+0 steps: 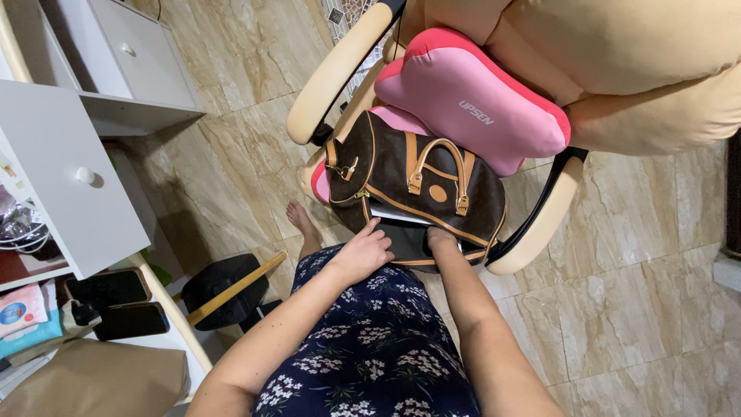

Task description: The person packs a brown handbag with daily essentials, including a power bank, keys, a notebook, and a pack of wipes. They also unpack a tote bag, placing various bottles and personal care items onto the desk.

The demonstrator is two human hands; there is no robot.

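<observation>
On the chair seat sits a brown handbag with tan trim and handles, zip open, white paper showing inside. Left hand rests on the bag's near edge, fingers loosely curled, gripping nothing clear. Right hand reaches into the opening, fingers hidden, grip unknowable. Pink cushion behind.

Beige marble-tile floor, white cabinet at left, cream-armed chair with pink cushion.

Handbag on chair seat w/ cushion behind it, both hands at bag's near opening, cabinet to left.
</observation>
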